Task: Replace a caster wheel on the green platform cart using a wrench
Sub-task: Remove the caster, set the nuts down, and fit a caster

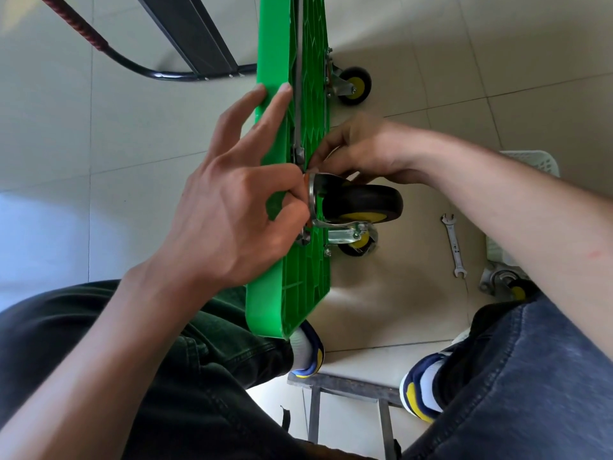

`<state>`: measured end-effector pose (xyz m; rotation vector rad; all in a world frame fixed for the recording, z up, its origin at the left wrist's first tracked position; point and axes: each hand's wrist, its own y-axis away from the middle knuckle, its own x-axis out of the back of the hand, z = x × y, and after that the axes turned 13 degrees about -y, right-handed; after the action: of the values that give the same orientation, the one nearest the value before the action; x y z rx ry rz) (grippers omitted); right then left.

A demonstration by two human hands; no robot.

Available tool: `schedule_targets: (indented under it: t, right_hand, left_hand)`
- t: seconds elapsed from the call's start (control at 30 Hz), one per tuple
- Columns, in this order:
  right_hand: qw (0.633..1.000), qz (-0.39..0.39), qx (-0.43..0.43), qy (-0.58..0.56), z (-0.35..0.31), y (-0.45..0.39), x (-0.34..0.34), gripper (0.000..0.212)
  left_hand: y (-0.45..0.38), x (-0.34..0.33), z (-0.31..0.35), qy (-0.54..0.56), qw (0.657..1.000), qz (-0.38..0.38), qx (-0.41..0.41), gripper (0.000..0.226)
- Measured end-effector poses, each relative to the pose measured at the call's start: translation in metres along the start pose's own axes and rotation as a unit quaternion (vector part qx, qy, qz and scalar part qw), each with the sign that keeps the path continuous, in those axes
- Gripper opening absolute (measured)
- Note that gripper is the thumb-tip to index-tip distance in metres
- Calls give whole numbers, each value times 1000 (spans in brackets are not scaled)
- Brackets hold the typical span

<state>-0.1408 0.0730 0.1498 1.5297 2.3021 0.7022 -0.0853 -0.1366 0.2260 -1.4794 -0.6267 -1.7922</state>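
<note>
Grip: both hands worked at the caster wheel; the left hand pinched the edge of its mounting plate between thumb and a curled finger, its two longest fingers laid straight along the cart, probably to steady it.
Right hand: fingertips closed tight on something small at the plate's top edge, likely a bolt or nut; the piece itself was hidden.
Wheel: black tyre, yellow hub, held flat against the cart's ribbed underside, apparently so its holes lined up.
Cart: stood on its long edge between the person's knees, underside facing their right, which put the mount within reach.
Other casters: one just below the held wheel, one farther up the cart.
Wrench: on the floor right of the wheel, untouched; judged that fasteners were being started by hand.
Loose caster: on the floor beyond the wrench, perhaps the removed one.
Basket: white, right of the wrench.
</note>
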Motion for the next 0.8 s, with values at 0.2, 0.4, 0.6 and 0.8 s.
schedule_targets:
  t: [0.2, 0.4, 0.6, 0.8]
  right_hand:
    - [1000, 11, -7, -4, 1, -1, -3, 5]
    - [999, 29, -8, -29, 3, -1, -7, 9]
    - [999, 44, 5, -26, 5, 0, -6, 8]
    - [999, 22, -13, -28, 3, 0, -4, 7]
  left_hand:
    - [1, 0, -1, 3, 1000, -1, 2, 24]
    - [1, 0, -1, 5, 1000, 1, 2, 25]
    - [0, 0, 1, 2, 1000, 4, 7, 26]
    - [0, 0, 0, 5, 1000, 2, 12, 25]
